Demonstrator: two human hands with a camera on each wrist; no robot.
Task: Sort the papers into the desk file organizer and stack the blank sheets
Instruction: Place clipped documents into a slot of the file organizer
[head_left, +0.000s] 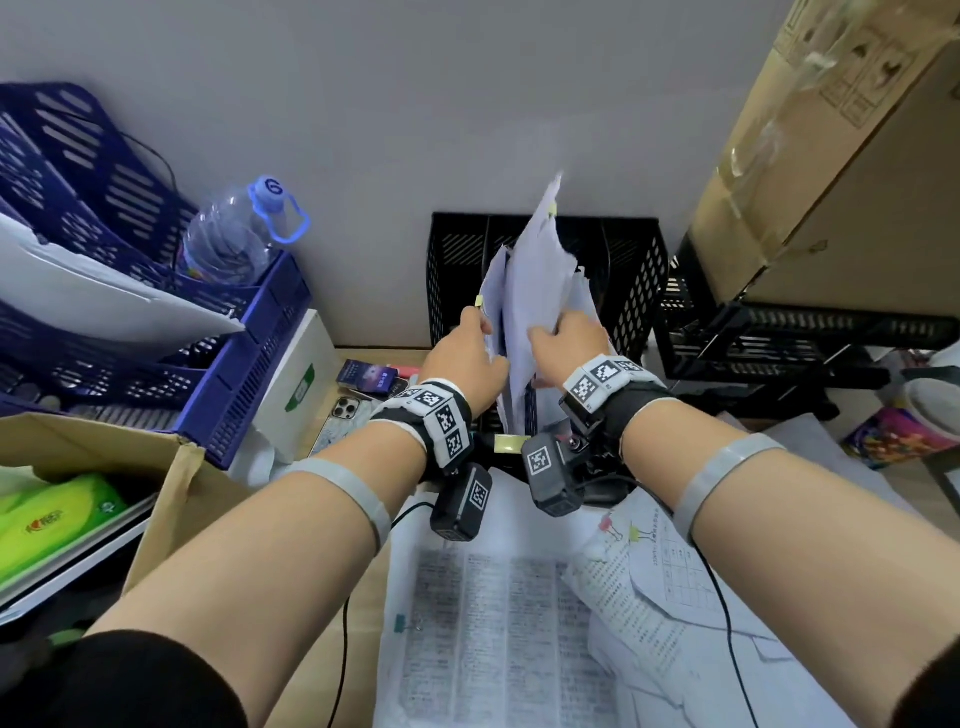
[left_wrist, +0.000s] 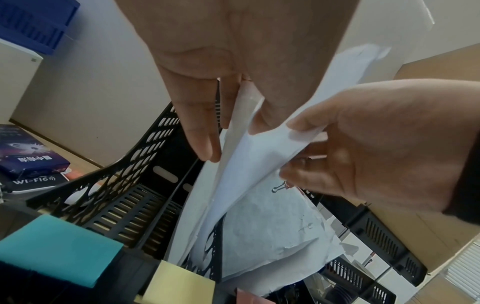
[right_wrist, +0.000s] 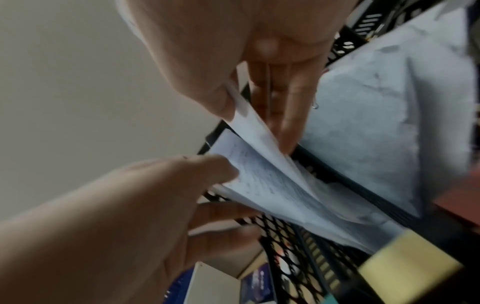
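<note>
A sheaf of thin, crumpled white papers (head_left: 535, 291) was held upright in a middle slot of the black perforated plastic file organizer (head_left: 631, 291) against the wall. Its left sheets were pinched between thumb and fingers of the left hand (head_left: 462, 358), while the taller sheets were gripped by the curled fingers of the right hand (head_left: 569, 338). Printed sheets (head_left: 493, 639) were spread flat on the desk nearer the person. One blue slotted tray rack (head_left: 119, 322), holding a clear plastic bottle (head_left: 234, 234), was seen at the left.
</note>
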